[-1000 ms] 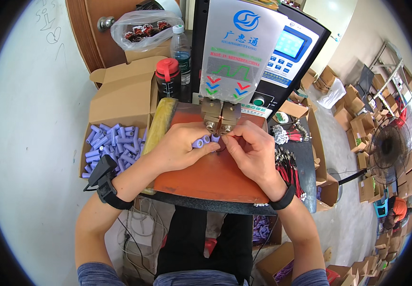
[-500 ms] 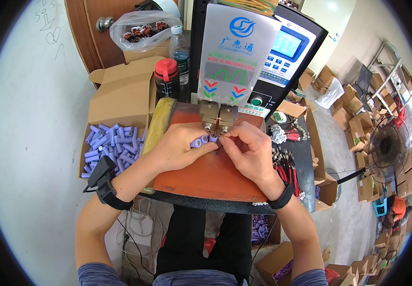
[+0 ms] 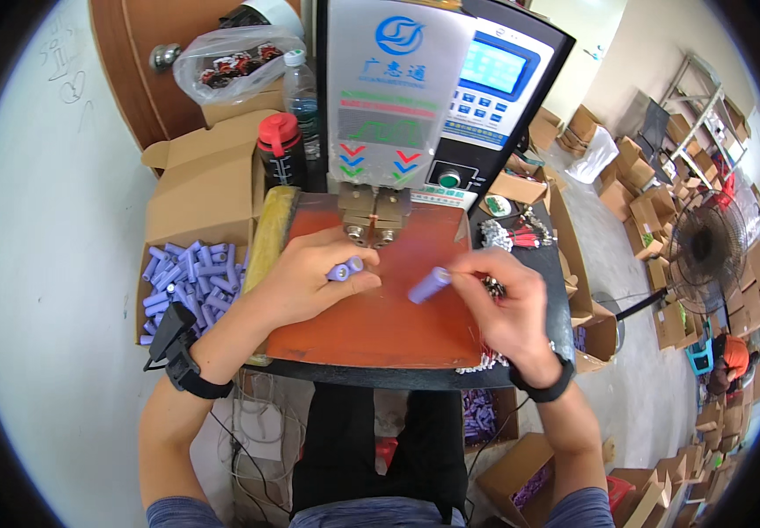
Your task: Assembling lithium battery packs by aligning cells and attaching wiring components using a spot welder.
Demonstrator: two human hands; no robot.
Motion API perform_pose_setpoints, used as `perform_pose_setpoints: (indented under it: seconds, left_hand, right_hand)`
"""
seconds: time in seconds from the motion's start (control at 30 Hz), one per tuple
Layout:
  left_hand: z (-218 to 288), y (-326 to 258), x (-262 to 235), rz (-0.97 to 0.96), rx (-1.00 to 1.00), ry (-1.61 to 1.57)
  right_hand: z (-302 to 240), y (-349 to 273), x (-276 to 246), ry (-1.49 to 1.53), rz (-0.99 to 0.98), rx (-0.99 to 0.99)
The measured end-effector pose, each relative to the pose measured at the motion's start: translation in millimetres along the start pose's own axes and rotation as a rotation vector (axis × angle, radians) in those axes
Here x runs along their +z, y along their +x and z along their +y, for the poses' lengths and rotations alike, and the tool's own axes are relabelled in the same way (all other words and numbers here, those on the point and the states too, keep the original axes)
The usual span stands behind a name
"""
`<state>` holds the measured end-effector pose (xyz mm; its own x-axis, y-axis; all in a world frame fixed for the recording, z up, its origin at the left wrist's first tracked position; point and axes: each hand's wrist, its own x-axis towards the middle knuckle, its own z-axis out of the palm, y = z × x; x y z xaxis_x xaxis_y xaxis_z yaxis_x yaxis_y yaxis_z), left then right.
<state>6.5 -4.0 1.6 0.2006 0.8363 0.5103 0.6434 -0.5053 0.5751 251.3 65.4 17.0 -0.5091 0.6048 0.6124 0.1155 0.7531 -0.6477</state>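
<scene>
My left hand (image 3: pixel 309 273) is closed around purple cylindrical battery cells (image 3: pixel 345 268), seemingly two, just below and left of the electrode tips of a spot welder (image 3: pixel 371 231). Between the fingers and thumb of my right hand (image 3: pixel 507 295) is another purple battery cell (image 3: pixel 430 285), slightly blurred and tilted. It hangs over the orange mat (image 3: pixel 371 339), apart from the welder. Whether a strip or lead is fixed to that cell cannot be made out.
An open cardboard box (image 3: pixel 188 198) of purple cells stands on the left beside a yellow-wrapped bar (image 3: pixel 276 231). Behind are a red-lidded bottle (image 3: pixel 283 154) and a clear bottle (image 3: pixel 301 97). Red-wired leads (image 3: pixel 525 233) lie at the right; a fan (image 3: pixel 705 251) stands beyond.
My right hand has drawn away from the welder tips toward the right, carrying one cell. My left hand has come slightly back from the tips, still holding cells. The whole view has shifted a little.
</scene>
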Motion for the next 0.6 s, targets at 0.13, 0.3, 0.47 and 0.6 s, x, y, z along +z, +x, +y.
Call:
perform_pose_setpoints:
  seconds: [0.13, 0.3, 0.47, 0.6]
  left_hand:
    - [3, -1, 1, 0.032, -0.069, -0.08]
    - [-2, -1, -2, 0.037, -0.166, -0.112]
    - [-6, 3, 0, 0.029, -0.09, 0.07]
    - [-7, -1, 2, 0.066, -0.081, 0.085]
  right_hand:
    - [-7, -41, -80, 0.09, -0.128, 0.311]
    - [7, -93, -162, -0.009, -0.476, 0.635]
    - [48, -119, -164, -0.361, -0.474, 0.577]
    - [104, -111, -137, -0.44, -0.228, 0.7]
